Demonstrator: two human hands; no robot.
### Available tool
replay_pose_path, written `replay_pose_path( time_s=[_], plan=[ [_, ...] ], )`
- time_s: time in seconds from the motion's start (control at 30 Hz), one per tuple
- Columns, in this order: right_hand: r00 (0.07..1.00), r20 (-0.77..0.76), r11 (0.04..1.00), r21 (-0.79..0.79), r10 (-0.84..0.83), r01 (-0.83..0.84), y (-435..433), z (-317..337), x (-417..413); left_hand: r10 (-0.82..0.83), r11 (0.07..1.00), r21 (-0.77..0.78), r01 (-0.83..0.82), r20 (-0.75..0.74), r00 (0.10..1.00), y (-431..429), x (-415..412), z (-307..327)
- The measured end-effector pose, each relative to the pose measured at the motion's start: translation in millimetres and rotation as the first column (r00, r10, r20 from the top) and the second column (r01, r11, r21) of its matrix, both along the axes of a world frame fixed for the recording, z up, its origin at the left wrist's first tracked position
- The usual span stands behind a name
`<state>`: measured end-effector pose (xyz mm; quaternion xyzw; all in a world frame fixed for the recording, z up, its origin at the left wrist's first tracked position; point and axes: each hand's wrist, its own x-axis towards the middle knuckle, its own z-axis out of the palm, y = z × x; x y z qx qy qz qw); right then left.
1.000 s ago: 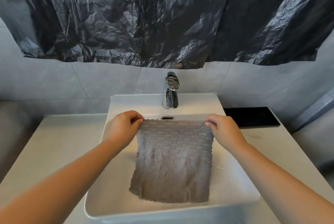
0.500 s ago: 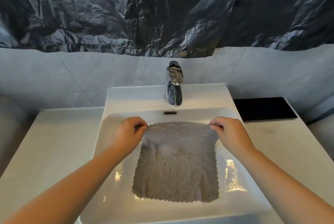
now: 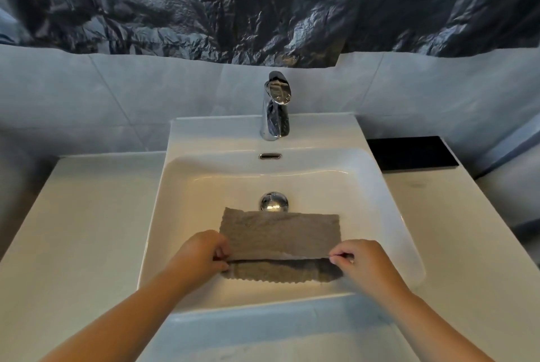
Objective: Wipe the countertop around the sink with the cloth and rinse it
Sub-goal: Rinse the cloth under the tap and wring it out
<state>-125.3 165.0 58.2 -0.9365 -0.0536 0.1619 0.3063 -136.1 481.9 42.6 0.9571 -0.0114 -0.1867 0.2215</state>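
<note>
Finding: the grey cloth (image 3: 279,233) lay inside the white sink (image 3: 233,134), on the basin floor at the 6 o'clock side, doubled over on itself. Its far folded edge reached the near rim of the chrome drain (image 3: 274,201) and covered a sliver of it. The lower layer's scalloped edge showed beyond the upper layer toward 6 o'clock.

Left hand (image 3: 201,253): fingers curled, pinching the upper layer's near edge at the cloth's 8 o'clock corner. Right hand (image 3: 365,262): thumb and fingers pinching the same edge at the 4 o'clock corner. The cloth stretched flat between them.

The faucet (image 3: 276,107) stood at 12 o'clock on the sink's back ledge, the overflow slot (image 3: 270,156) just below it. The pale table (image 3: 87,215) ran broad at 9 o'clock and 3 o'clock of the sink. A black slab (image 3: 412,153) sat at 2 o'clock against the tiled wall. Crumpled black plastic sheeting (image 3: 263,2) hung above the tiles.
</note>
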Motion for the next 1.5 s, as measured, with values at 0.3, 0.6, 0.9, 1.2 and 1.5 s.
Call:
replay_pose_path(
  time_s=[0.3, 0.6, 0.9, 1.2, 1.5],
  plan=[
    [0.99, -0.089, 0.99, -0.08, 0.107, -0.114, -6, -6, -13, -0.167, 0.983, 0.094, 0.16, 0.069, 0.984, 4, -16, -9],
    [0.996, 0.008, 0.979, -0.181, 0.094, -0.091, 2, -3, 33, 0.056, 0.996, 0.059, -0.073, 0.253, 0.966, 3, 18, -5],
    [0.992, 0.046, 0.935, -0.341, 0.121, -0.099, 13, -33, 80, -0.061, 0.989, 0.143, 0.03, 0.216, 0.975, -20, 65, -33],
    [0.995, 0.014, 0.956, -0.277, 0.098, -0.09, 0, -33, 92, -0.033, 0.967, 0.252, 0.03, 0.008, 0.999, -8, 92, -22],
    [0.981, -0.147, 0.992, 0.053, 0.123, -0.117, 9, 5, 78, 0.251, 0.943, -0.177, -0.281, -0.175, 0.952, 4, 78, -3]
  ],
)
